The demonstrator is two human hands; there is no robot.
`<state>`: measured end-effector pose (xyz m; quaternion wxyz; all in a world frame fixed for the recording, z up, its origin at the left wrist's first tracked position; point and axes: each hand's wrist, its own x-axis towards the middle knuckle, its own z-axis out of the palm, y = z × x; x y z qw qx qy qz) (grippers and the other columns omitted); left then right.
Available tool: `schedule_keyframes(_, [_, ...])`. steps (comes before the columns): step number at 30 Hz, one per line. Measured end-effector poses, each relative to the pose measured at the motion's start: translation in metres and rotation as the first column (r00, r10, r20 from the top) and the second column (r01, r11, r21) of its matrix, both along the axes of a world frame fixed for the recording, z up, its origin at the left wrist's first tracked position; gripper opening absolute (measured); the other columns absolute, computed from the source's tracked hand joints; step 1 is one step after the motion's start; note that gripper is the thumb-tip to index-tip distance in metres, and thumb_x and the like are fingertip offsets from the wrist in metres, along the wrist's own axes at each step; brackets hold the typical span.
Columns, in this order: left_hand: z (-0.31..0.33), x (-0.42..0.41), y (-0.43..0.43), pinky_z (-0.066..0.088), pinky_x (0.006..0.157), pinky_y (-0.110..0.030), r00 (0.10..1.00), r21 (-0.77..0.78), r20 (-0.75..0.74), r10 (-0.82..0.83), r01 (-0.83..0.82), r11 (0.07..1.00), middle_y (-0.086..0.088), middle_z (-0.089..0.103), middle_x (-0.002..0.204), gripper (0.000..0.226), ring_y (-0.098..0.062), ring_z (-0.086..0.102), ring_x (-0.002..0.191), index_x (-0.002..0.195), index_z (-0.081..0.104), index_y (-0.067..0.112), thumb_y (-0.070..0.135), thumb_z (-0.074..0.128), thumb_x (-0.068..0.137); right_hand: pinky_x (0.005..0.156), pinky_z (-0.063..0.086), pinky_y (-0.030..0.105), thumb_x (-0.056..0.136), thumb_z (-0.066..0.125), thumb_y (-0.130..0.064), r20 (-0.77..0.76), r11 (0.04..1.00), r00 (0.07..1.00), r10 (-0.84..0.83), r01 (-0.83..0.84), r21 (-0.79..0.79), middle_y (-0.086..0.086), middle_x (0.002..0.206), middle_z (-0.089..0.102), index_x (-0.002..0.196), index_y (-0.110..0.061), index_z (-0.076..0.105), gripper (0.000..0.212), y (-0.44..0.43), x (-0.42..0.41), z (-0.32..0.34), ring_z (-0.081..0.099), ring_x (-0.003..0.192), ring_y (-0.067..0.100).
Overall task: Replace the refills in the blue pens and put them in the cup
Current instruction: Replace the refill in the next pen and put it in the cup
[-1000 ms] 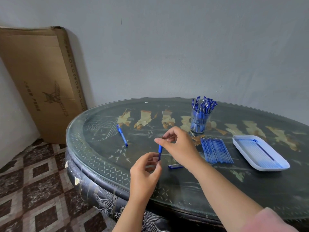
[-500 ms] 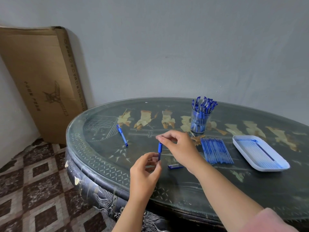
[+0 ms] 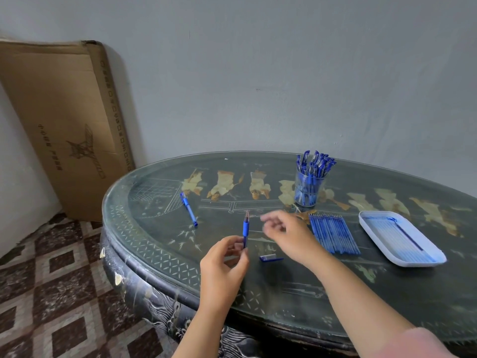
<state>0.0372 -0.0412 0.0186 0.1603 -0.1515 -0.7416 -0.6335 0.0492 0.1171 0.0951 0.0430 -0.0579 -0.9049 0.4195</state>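
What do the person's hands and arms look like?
The left hand and the right hand are bare, with no gloves or watch. A pink sleeve shows on the right arm at the bottom corner. The left forearm is uncovered as far as it shows.

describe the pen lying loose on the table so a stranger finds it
Start at the dark round table and look to its left part, away from the cup of pens. One blue pen lies flat there alone, unlike the upright pen in the left hand.
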Motion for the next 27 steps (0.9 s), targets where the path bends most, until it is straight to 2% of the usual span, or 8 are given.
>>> schedule_keyframes(3, [0.000, 0.000, -0.001, 0.054, 0.075, -0.018, 1.000, 0.000, 0.030, -0.001, 0.001, 1.000, 0.013, 0.070, 0.080, 0.027, -0.008, 0.069, 0.077, 0.088, 0.069, 0.029, 0.003, 0.073, 0.080, 0.097, 0.042, 0.027, 0.090, 0.067, -0.023, 0.172, 0.901, 0.979, 0.105, -0.167, 0.400, -0.010, 0.117, 0.054, 0.124, -0.032, 0.063, 0.036, 0.015, 0.005, -0.022, 0.050, 0.110, 0.009])
schedule_keyframes(7, [0.001, 0.000, -0.002, 0.056, 0.074, -0.021, 0.998, 0.012, 0.062, -0.006, 0.005, 1.000, 0.014, 0.070, 0.080, 0.025, -0.007, 0.069, 0.077, 0.087, 0.068, 0.028, 0.004, 0.074, 0.080, 0.091, 0.048, 0.030, 0.088, 0.069, -0.020, 0.124, 0.891, 0.987, 0.103, -0.147, 0.430, -0.009, 0.103, 0.054, 0.110, -0.024, 0.069, 0.023, 0.012, 0.007, -0.038, 0.053, 0.094, 0.010])
schedule_keyframes(10, [0.002, 0.001, -0.001, 0.056, 0.072, -0.020, 0.995, 0.039, 0.097, -0.024, 0.021, 0.999, 0.015, 0.070, 0.081, 0.023, -0.006, 0.069, 0.076, 0.087, 0.068, 0.026, 0.006, 0.075, 0.080, 0.076, 0.050, 0.022, 0.085, 0.071, -0.016, -0.066, 0.975, 0.996, -0.063, 0.076, 0.210, -0.009, 0.092, 0.057, 0.092, -0.024, 0.061, 0.014, 0.009, 0.003, -0.031, 0.059, 0.083, 0.011])
schedule_keyframes(12, [0.003, 0.002, -0.001, 0.054, 0.070, -0.017, 0.992, 0.068, 0.121, -0.041, 0.033, 0.997, 0.013, 0.071, 0.081, 0.021, -0.007, 0.069, 0.074, 0.088, 0.069, 0.024, 0.005, 0.075, 0.081, 0.075, 0.055, 0.026, 0.085, 0.072, -0.014, -0.129, 0.969, 0.971, -0.200, 0.176, -0.171, -0.001, 0.091, 0.064, 0.093, -0.021, 0.059, 0.017, 0.003, 0.000, -0.013, 0.066, 0.083, 0.015])
schedule_keyframes(14, [0.004, 0.003, -0.001, 0.053, 0.068, -0.014, 0.991, 0.080, 0.125, -0.052, 0.042, 0.996, 0.011, 0.072, 0.080, 0.020, -0.007, 0.069, 0.072, 0.089, 0.069, 0.022, 0.004, 0.074, 0.081, 0.080, 0.058, 0.030, 0.086, 0.071, -0.010, -0.172, 0.880, 0.963, -0.208, 0.108, -0.463, 0.004, 0.092, 0.067, 0.100, -0.020, 0.062, 0.019, -0.006, -0.003, 0.009, 0.070, 0.084, 0.018])
schedule_keyframes(16, [0.004, 0.003, 0.000, 0.052, 0.067, -0.013, 0.992, 0.074, 0.114, -0.056, 0.047, 0.996, 0.011, 0.071, 0.079, 0.020, -0.006, 0.068, 0.071, 0.089, 0.069, 0.021, 0.003, 0.074, 0.081, 0.084, 0.058, 0.034, 0.087, 0.070, -0.010, -0.237, 0.855, 0.958, -0.162, 0.017, -0.518, 0.002, 0.091, 0.070, 0.100, -0.023, 0.067, 0.019, -0.015, -0.006, 0.024, 0.070, 0.087, 0.019])
schedule_keyframes(20, [0.004, 0.003, 0.000, 0.055, 0.069, -0.017, 0.992, 0.068, 0.111, -0.054, 0.046, 0.997, 0.011, 0.071, 0.080, 0.021, -0.008, 0.068, 0.070, 0.089, 0.069, 0.023, 0.003, 0.073, 0.082, 0.086, 0.056, 0.035, 0.085, 0.073, -0.017, -0.301, 0.949, 0.949, -0.098, -0.002, -0.317, -0.005, 0.092, 0.072, 0.094, -0.024, 0.071, 0.011, -0.028, -0.012, 0.035, 0.068, 0.091, 0.015])
schedule_keyframes(27, [0.002, 0.002, 0.000, 0.055, 0.070, -0.019, 0.994, 0.060, 0.093, -0.055, 0.049, 0.997, 0.011, 0.071, 0.080, 0.023, -0.008, 0.069, 0.071, 0.090, 0.069, 0.024, 0.003, 0.073, 0.082, 0.074, 0.051, 0.023, 0.085, 0.072, -0.019, -0.255, 1.000, 0.966, -0.031, 0.030, -0.010, -0.004, 0.089, 0.069, 0.095, -0.018, 0.071, 0.010, -0.035, -0.012, 0.030, 0.063, 0.084, 0.011])
